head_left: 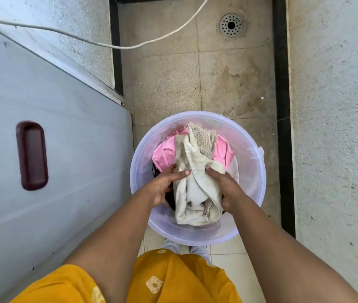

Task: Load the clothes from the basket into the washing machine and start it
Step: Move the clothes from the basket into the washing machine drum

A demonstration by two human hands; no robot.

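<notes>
1. Beige crumpled cotton garment (195, 189) lies on top of the pile, inside the round translucent lilac plastic basket (250, 149). It is the piece being taken, probably because it is uppermost and the easiest to reach.
2. Left hand (166, 184) grips the left side of this garment, with the thumb laid over the cloth and the fingers curled down beside it. Right hand (223, 186) grips the right side, its fingers closed into the folds. I think both hands are used so that the loose cloth comes up as one bundle and nothing trails.
3. Under the garment lies a pink smooth cloth (165, 154), and something dark shows near the left palm. So the basket still holds several pieces, and the loading seems to be at an early stage.
4. The basket stands on the beige tiled floor (173, 84), just beside the white washing machine (64, 149); this keeps the carry short.
5. On the machine's white panel sits a dark red recessed handle (32, 155). Whether the opening is ready I cannot tell.
6. Farther away, a white cable (86, 39) hangs across, and a round metal floor drain (231, 25) lies beyond the basket.
</notes>
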